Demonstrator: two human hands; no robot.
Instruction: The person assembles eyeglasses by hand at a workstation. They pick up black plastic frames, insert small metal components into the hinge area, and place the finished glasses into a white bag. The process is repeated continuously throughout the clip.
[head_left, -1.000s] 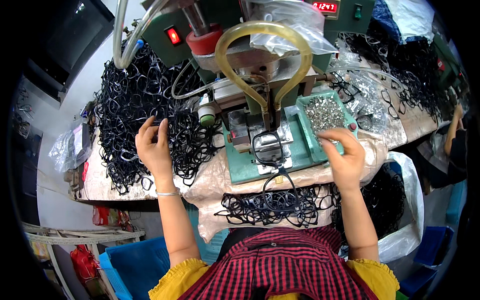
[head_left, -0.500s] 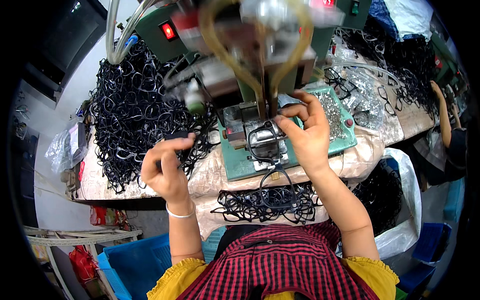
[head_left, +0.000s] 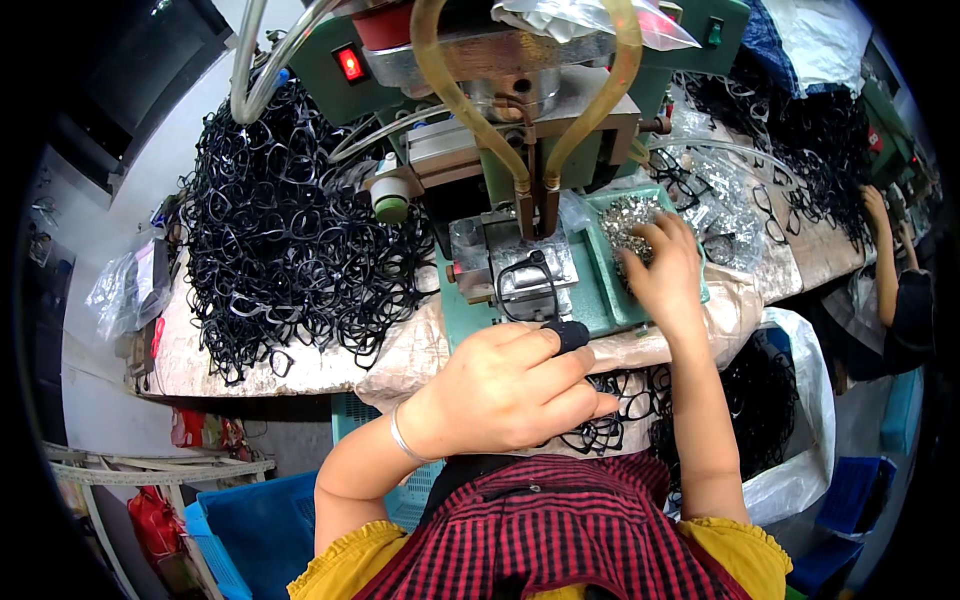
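Observation:
A black eyeglass frame point(head_left: 527, 290) stands at the metal fixture point(head_left: 515, 250) under the machine's two brass-coloured tips. My left hand point(head_left: 505, 388) is closed around the frame's near half and hides it; one fingertip wears a black cover point(head_left: 570, 336). To the right, my right hand point(head_left: 665, 268) dips into a heap of small silvery metal parts point(head_left: 630, 215) in a green tray point(head_left: 612, 318). Its fingers are curved but apart, and their tips are among the parts; whether any part is pinched is too small to see.
A big pile of black eyeglass frames point(head_left: 290, 230) covers the table's left. More frames point(head_left: 600, 432) lie on my lap side. Two yellowish hoses point(head_left: 475, 135) hang from the machine's head. An open white sack point(head_left: 815, 410) stands at right, and a co-worker's hand point(head_left: 875, 208) works beyond.
My left hand has come right and down over the frame's near half. My right hand has left the fixture for the tray of metal parts. The blurred machine head is now sharp.

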